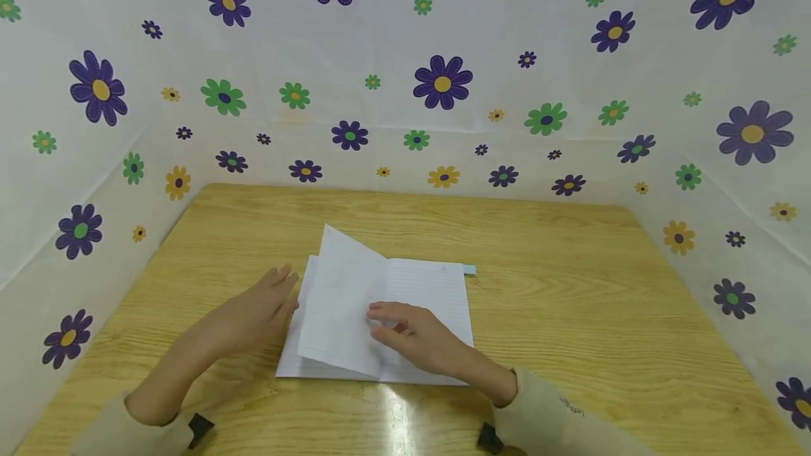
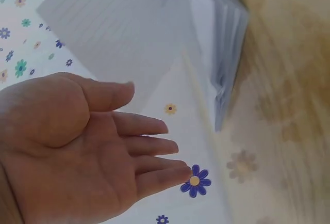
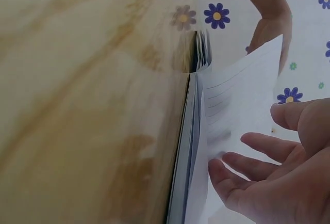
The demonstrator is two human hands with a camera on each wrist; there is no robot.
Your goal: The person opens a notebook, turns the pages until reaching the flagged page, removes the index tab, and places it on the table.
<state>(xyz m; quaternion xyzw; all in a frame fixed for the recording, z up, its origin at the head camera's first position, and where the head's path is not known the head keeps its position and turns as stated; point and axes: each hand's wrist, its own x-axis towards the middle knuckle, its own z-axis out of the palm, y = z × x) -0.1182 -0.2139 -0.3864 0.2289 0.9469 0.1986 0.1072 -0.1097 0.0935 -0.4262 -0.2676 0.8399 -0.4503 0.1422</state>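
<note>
An open lined notebook lies on the wooden table, with one loose-standing leaf lifted off the left page and leaning left. Beside the notebook's left edge, my left hand is held with its palm toward the pages; in the left wrist view its fingers are nearly straight and nothing is in them. My right hand hovers over the right page near the fold. Its relaxed, slightly bent fingers overlap the raised leaf in the right wrist view, and the hand grips nothing.
A pale blue tab sticks out from the notebook's upper right edge. Flower-printed white sheeting rises behind and at both sides of the wooden table. Dark objects show at both sleeve cuffs.
</note>
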